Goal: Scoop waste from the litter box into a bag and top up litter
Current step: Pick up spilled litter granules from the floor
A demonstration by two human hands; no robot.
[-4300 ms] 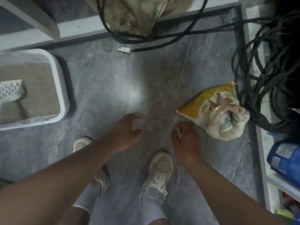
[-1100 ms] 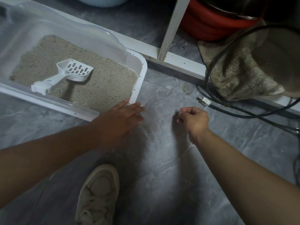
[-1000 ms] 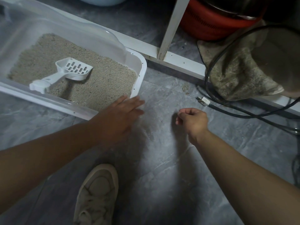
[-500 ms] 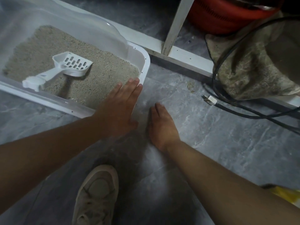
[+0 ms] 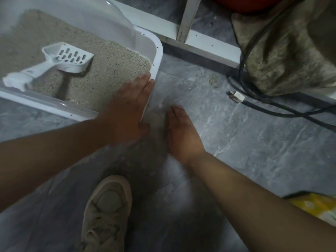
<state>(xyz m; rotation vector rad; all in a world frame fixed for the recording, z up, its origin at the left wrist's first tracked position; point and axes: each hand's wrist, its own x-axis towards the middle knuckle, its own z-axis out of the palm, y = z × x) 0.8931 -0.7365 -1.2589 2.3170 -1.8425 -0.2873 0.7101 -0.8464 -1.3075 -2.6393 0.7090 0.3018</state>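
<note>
The white litter box (image 5: 157, 51) sits at the upper left, filled with beige litter (image 5: 116, 59). A white slotted scoop (image 5: 60, 62) lies in the litter with its handle pointing left. My left hand (image 5: 127, 110) lies flat with straight fingers over the box's near right corner. My right hand (image 5: 181, 135) rests flat on the grey floor just right of that corner, fingers straight, holding nothing. A corner of the yellow litter bag (image 5: 316, 208) shows at the lower right edge.
A white shelf frame (image 5: 200, 40) runs behind the box. Black cables (image 5: 272, 106) with a white plug (image 5: 236, 96) lie on the floor at right, beside a dirty cloth (image 5: 283, 57). My beige shoe (image 5: 107, 211) stands below the hands.
My right hand uncurled from a loose fist and came down flat on the floor closer to the box. My left hand slid forward over the box's corner.
</note>
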